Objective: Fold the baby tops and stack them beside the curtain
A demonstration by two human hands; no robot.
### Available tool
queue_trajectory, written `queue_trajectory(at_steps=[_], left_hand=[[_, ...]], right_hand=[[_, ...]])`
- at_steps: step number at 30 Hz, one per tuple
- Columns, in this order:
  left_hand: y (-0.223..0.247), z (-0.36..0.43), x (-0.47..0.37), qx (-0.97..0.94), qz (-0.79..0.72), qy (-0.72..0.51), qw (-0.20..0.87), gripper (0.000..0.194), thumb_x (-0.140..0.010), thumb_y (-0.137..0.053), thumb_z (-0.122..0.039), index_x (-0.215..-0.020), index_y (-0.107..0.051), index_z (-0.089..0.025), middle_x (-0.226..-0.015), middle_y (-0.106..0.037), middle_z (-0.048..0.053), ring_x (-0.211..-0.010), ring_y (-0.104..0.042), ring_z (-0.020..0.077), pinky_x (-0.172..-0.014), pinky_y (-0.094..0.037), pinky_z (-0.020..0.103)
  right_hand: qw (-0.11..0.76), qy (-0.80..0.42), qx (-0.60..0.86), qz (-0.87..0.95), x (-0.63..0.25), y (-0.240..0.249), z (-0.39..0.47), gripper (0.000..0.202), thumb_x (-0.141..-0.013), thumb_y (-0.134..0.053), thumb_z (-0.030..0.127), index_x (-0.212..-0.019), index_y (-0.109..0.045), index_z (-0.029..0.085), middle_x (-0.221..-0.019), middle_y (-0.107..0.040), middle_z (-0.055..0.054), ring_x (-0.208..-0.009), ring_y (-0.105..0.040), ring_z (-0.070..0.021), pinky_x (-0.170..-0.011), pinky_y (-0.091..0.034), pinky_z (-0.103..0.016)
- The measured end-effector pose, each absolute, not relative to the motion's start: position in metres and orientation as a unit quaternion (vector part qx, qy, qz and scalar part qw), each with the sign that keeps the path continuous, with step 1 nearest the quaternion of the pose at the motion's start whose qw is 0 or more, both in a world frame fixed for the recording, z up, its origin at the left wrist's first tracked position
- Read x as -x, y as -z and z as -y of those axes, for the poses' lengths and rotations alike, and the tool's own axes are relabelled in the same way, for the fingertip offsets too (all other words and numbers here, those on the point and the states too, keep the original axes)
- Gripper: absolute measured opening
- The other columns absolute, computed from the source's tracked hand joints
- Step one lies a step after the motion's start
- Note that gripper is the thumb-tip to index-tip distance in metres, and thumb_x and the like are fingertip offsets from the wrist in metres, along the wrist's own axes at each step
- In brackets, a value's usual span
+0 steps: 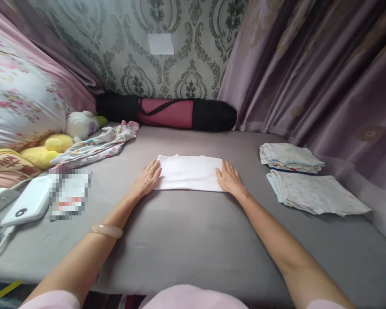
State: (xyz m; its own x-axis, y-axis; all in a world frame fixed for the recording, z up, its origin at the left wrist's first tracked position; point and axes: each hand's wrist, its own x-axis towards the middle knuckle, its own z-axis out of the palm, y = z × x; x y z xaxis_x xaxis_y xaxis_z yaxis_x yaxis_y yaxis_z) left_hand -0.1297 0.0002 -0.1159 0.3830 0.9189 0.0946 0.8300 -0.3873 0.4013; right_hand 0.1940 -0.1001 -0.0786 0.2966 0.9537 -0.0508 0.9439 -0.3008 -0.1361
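A white folded cloth (189, 173) lies flat on the grey sheet (180, 231), its long side running left to right. My left hand (148, 177) rests at its left end, fingers stretched out and touching the edge. At the right end lies my right hand (229, 177), palm down with the fingers spread, the thumb over the cloth's edge. Neither hand grips anything.
Two folded cloth piles (291, 158) (318, 192) lie at the right. A black and red long bag (167, 113) lies along the wall. Patterned clothing (99, 146), plush toys (82, 125), a white power bank (28, 201) and cables are at the left.
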Motion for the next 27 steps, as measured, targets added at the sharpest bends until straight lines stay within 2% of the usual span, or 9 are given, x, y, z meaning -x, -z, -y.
queue_trajectory(at_steps=[5,15,22,27], left_hand=[[0.112,0.002,0.13,-0.798,-0.535,-0.22,0.169,0.061,-0.099,-0.021,-0.048,-0.146,-0.041,-0.014,-0.154,-0.038,0.012,-0.144,-0.032,0.0221,-0.119,-0.026,0.042],[0.108,0.007,0.131,-0.797,-0.532,-0.233,0.169,0.057,-0.1,-0.024,-0.046,-0.143,-0.046,-0.016,-0.153,-0.04,0.01,-0.143,-0.034,0.0214,-0.119,-0.027,0.04],[0.104,0.012,0.128,-0.801,-0.529,-0.238,0.15,0.053,-0.099,-0.029,-0.045,-0.141,-0.049,-0.019,-0.151,-0.043,0.009,-0.14,-0.039,0.0217,-0.118,-0.03,0.038],[0.105,0.013,0.129,-0.808,-0.521,-0.237,0.143,0.051,-0.099,-0.03,-0.046,-0.138,-0.053,-0.023,-0.151,-0.043,0.007,-0.139,-0.04,0.0217,-0.117,-0.03,0.038]], right_hand=[[0.084,-0.008,0.746,0.661,-0.176,0.074,0.086,0.062,-0.1,-0.019,0.039,-0.152,-0.029,0.005,-0.161,-0.02,-0.014,-0.149,-0.015,-0.0243,-0.12,-0.012,-0.042],[0.051,-0.04,0.741,0.669,-0.176,0.1,0.073,0.064,-0.101,-0.017,0.039,-0.153,-0.026,0.004,-0.161,-0.021,-0.012,-0.149,-0.014,-0.0218,-0.121,-0.011,-0.038],[0.045,-0.04,0.738,0.672,-0.164,0.088,0.074,0.061,-0.1,-0.022,0.035,-0.151,-0.03,0.004,-0.16,-0.023,-0.014,-0.148,-0.017,-0.025,-0.12,-0.012,-0.043],[0.067,-0.045,0.662,0.745,-0.127,0.079,0.075,0.058,-0.101,-0.022,0.037,-0.153,-0.03,0.012,-0.161,-0.02,-0.01,-0.149,-0.013,-0.0258,-0.12,-0.006,-0.049]])
